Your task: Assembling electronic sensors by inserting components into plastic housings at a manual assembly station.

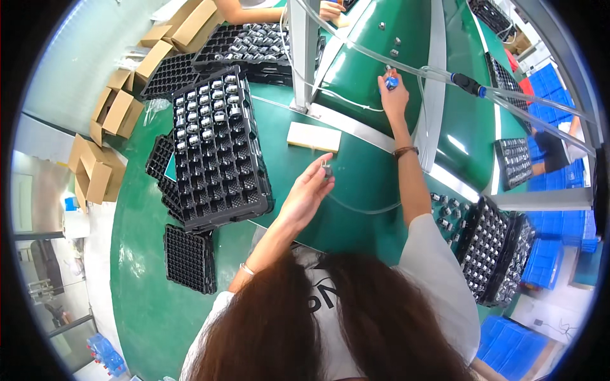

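Note:
My left hand (307,198) is above the green table in front of me, pinching a small silver metal part (327,170) between thumb and fingers. Just beyond it lies a white-and-yellow rectangular block (314,136). Stretched far forward over the green conveyor belt, my right hand (394,94) is closed around a small blue object (392,82) whose kind I cannot make out. At its fingertips is a small metal part (388,68). More small metal parts (397,41) lie in a line farther along the belt.
A black tray (222,184), partly filled with metal parts, leans over other trays at left. Smaller black trays (189,259) lie nearer. A metal post (302,57) and clear hoses (381,52) cross ahead. Filled trays (486,244) stand at right. Another person's arm (251,13) reaches in.

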{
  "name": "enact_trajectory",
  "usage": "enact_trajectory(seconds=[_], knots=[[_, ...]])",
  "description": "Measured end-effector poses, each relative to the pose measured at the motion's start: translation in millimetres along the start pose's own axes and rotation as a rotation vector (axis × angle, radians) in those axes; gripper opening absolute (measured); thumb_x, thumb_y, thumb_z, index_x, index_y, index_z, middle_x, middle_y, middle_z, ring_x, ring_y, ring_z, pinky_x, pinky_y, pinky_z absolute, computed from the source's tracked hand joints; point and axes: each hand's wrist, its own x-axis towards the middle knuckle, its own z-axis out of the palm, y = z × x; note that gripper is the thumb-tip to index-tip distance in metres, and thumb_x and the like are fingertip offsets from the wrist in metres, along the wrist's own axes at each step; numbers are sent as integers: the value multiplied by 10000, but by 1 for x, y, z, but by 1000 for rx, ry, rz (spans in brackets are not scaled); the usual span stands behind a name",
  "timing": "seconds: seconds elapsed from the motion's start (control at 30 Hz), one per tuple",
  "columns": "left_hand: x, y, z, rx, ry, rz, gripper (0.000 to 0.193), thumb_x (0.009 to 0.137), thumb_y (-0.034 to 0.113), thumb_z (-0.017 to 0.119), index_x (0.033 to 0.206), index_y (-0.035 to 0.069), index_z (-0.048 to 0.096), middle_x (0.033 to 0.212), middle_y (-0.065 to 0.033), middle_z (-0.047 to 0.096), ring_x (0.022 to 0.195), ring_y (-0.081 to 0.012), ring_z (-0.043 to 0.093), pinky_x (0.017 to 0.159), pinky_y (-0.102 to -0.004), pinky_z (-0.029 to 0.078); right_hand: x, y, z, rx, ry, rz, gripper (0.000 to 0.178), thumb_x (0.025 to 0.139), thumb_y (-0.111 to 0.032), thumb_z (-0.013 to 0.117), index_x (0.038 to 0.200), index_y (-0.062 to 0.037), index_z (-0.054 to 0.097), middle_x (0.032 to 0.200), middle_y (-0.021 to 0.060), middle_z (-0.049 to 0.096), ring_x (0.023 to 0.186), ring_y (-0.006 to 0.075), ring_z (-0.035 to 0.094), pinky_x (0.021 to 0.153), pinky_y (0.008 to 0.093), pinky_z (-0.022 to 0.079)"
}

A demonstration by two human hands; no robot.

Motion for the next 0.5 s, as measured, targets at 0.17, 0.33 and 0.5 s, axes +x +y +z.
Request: enact_trajectory(seconds=[0.17, 0.33, 0.5], knots=[[21, -6, -6, -17, 37, 43, 388, 959, 144, 464, 1337, 72, 414, 1071, -20, 538, 945, -120, 503, 859, -224, 416, 5, 7, 3, -183, 4, 8, 374, 781, -370, 653, 1008, -81, 584, 821, 162, 645, 786, 358, 621, 706, 432, 480], [44, -16, -17, 64, 125, 122, 363, 937, 122, 505, 1281, 22, 453, 1076, -42, 565, 945, -118, 529, 851, -228, 422, 3, 3, -6, -176, 51, -84, 311, 779, -307, 673, 950, -65, 581, 813, 165, 628, 789, 349, 608, 691, 416, 472], [41, -5, -11, 46, 109, 236, 294, 904, 99, 564, 1179, 3, 530, 1072, -35, 576, 938, -86, 532, 842, -212, 413, -46, -69, -30, 662, -127, 247, 193, 844, -220, 639, 920, -53, 582, 844, 20, 561, 761, 122, 553, 657, 267, 453]])
